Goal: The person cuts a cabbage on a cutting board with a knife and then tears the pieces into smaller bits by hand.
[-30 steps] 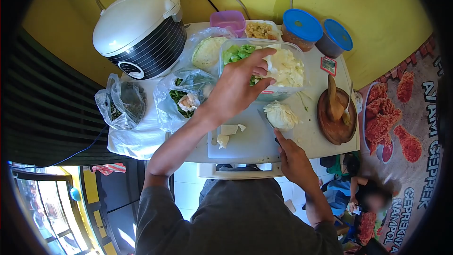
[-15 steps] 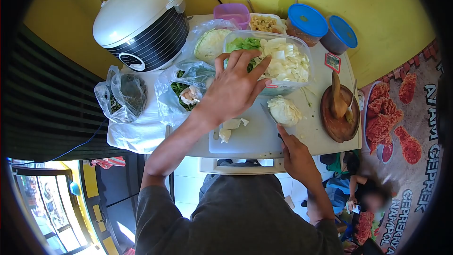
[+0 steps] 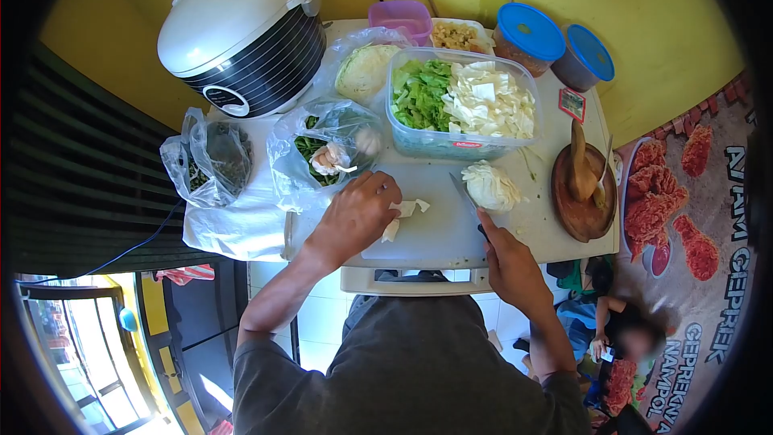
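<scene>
My left hand [image 3: 360,211] is over the left part of the white cutting board [image 3: 435,238], its fingers curled down on cut cabbage pieces [image 3: 412,209] that stick out past the fingertips. In my right hand [image 3: 509,262] is a knife [image 3: 463,191], gripped by its dark handle, the blade pointing up and away along the board. Just right of the blade sits a partly cut cabbage [image 3: 490,188]. Behind the board, a clear plastic container [image 3: 475,146] holds green lettuce [image 3: 420,94] on its left side and chopped white cabbage [image 3: 493,103] on its right.
A rice cooker [image 3: 245,36] stands back left. Plastic bags with greens and garlic [image 3: 328,159] lie left of the board. A wooden mortar dish [image 3: 581,209] with a pestle is at right. Blue-lidded tubs [image 3: 530,31] line the back. Another person [image 3: 616,326] is at lower right.
My left hand has come down and toward me, from over the container to the cabbage pieces on the board. The right hand still holds the knife in nearly the same place.
</scene>
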Available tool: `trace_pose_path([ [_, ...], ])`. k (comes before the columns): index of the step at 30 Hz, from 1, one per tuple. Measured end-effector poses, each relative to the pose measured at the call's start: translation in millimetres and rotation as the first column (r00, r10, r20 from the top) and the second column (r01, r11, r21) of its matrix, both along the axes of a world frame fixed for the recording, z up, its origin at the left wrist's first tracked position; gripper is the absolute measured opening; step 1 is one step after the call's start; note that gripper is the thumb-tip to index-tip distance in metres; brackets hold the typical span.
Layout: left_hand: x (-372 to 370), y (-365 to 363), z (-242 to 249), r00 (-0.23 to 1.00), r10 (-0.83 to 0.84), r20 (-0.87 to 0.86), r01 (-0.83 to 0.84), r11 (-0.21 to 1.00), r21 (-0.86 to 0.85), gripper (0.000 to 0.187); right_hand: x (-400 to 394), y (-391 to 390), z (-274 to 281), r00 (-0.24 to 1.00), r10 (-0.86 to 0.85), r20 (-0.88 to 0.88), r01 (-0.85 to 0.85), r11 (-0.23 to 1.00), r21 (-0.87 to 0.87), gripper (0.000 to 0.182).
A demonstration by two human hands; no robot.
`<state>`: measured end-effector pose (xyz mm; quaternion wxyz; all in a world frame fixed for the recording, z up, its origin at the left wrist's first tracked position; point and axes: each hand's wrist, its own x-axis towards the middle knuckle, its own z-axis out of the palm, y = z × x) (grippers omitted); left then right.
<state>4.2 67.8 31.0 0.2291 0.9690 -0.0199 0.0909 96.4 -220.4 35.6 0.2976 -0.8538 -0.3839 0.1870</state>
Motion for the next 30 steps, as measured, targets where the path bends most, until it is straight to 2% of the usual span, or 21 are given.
trace_pose_path([
  [2, 4.4, 0.4, 1.0, 1.0, -0.002, -0.03, 0.002, 1.0, 0.01, 0.023, 0.4, 0.6, -0.2, 1.0, -0.001, -0.003, 0.001, 1.0, 0.0, 0.063],
  [5, 10.0, -0.4, 9.1, 0.991, -0.024, -0.128, 0.013, 0.996, -0.091, 0.025, -0.2, 1.0, -0.2, 1.0, -0.004, 0.002, 0.004, 1.0, -0.001, 0.063],
  [8, 17.9, -4.8, 18.0, 0.994, -0.108, 0.007, 0.102, 0.905, -0.414, 0.022, 0.0, 0.0, -2.4, 1.0, 0.001, 0.001, -0.001, 1.0, 0.004, 0.063],
  [11, 32.6, -12.3, 44.1, 0.973, -0.173, 0.154, 0.227, 0.844, -0.487, 0.02, -0.4, 0.7, -1.3, 1.0, -0.007, -0.007, 0.007, 1.0, -0.01, 0.063],
  [14, 54.7, -23.7, 64.4, 0.925, -0.115, 0.363, 0.281, 0.85, -0.445, 0.018, -1.1, 0.0, -4.0, 1.0, -0.008, 0.023, 0.008, 1.0, 0.004, 0.063],
  [19, 101.6, -42.8, 72.8, 0.821, 0.02, 0.57, 0.185, 0.936, -0.3, 0.016, -0.8, -2.4, -9.9, 0.996, 0.026, 0.09, -0.029, 0.999, 0.024, 0.064],
  [23, 130.2, -49.2, 59.5, 0.871, -0.008, 0.491, 0.103, 0.981, -0.166, 0.007, -0.9, -3.3, -11.9, 0.996, 0.026, 0.085, -0.028, 0.999, 0.031, 0.065],
  [26, 131.6, -47.6, 60.6, 0.909, -0.13, 0.395, 0.1, 0.99, 0.095, 0.01, -0.9, -4.4, -13.5, 0.996, 0.022, 0.091, -0.026, 0.999, 0.044, 0.066],
  [29, 118.7, -47.1, 76.1, 0.947, -0.096, 0.307, 0.068, 0.993, 0.1, 0.014, -1.3, -4.4, -13.2, 0.996, 0.016, 0.086, -0.019, 0.999, 0.042, 0.066],
  [30, 113.6, -44.8, 77.2, 0.911, -0.103, 0.399, 0.083, 0.994, 0.068, 0.014, -0.6, -4.2, -12.8, 0.996, 0.018, 0.087, -0.022, 0.999, 0.047, 0.066],
])
